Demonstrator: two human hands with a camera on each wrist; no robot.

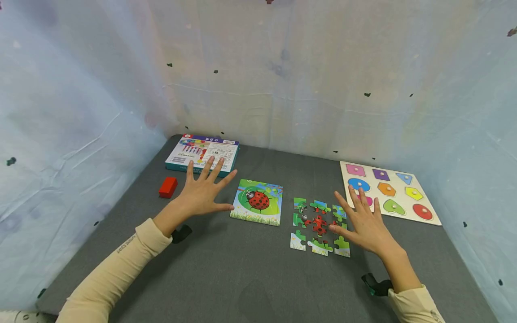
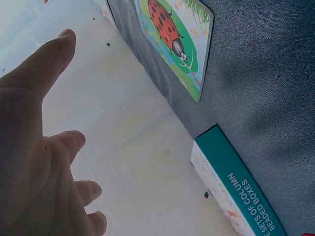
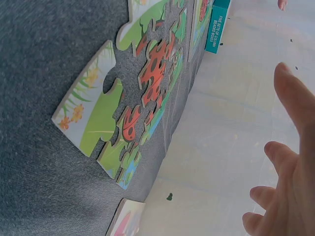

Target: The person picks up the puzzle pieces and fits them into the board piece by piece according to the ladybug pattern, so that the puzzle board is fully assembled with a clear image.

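Note:
My left hand (image 1: pixel 200 194) is held above the table with fingers spread, between the red block and a square ladybug picture board (image 1: pixel 258 202). It holds nothing, and the left wrist view also shows the left hand (image 2: pixel 39 147) apart from the board (image 2: pixel 182 44). Over the right edge of the loose ladybug puzzle pieces (image 1: pixel 319 225) hovers my right hand (image 1: pixel 365 226), its fingers likewise spread and holding nothing. In the right wrist view the pieces (image 3: pixel 98 108) lie spaced slightly apart in rows, below the right hand (image 3: pixel 290 172).
At the back left lies a white and teal box (image 1: pixel 203 154); a red block (image 1: pixel 168 187) sits in front of it. A wooden shape board (image 1: pixel 373 175) with colored knobbed shapes lies at the right. Pale sheeting (image 1: pixel 262 89) encloses the grey table (image 1: pixel 242 269).

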